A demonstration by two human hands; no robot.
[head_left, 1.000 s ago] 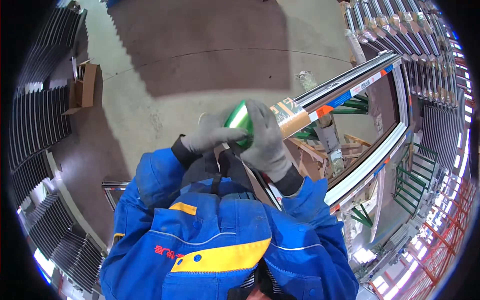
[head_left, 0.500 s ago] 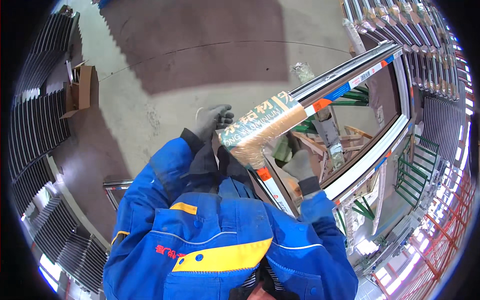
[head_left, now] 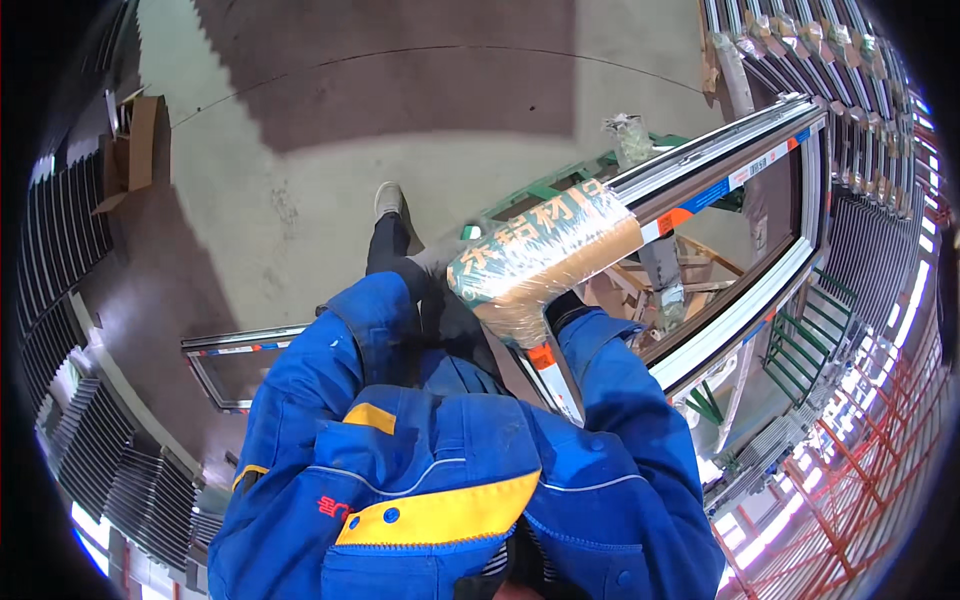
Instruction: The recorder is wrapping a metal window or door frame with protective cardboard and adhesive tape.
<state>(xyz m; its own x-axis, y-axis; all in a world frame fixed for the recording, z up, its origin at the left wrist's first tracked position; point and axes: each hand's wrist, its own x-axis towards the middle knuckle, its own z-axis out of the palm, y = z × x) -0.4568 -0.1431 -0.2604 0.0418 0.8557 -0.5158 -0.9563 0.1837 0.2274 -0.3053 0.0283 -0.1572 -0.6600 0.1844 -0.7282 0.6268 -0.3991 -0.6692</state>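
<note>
A large rectangular window frame [head_left: 738, 346] with white and brown profiles lies tilted in front of me to the right. Brown and green printed wrapping [head_left: 560, 246], under shiny clear film, covers its nearest left corner. My left hand [head_left: 436, 257], grey and smeared by motion, is at the left end of this wrapped corner; its fingers cannot be made out. The right sleeve [head_left: 628, 370] reaches over the frame's near side into its opening. Beneath the wrapped corner my right hand is hidden, with only the dark cuff [head_left: 566, 308] showing.
Green stand bars [head_left: 545, 188] and a film-wrapped post [head_left: 628, 140] show beyond and under the frame. Another frame [head_left: 245, 341] lies at left. A cardboard box [head_left: 148, 145] and stacked dark profiles [head_left: 75, 215] stand farther left. Wrapped profiles [head_left: 810, 55] fill the far right, orange racks [head_left: 850, 500] the near right.
My left hand has moved right, to the wrapped corner. My right hand has gone forward out of sight under it. One foot has come into view, stepped out ahead; the whole view has shifted.
</note>
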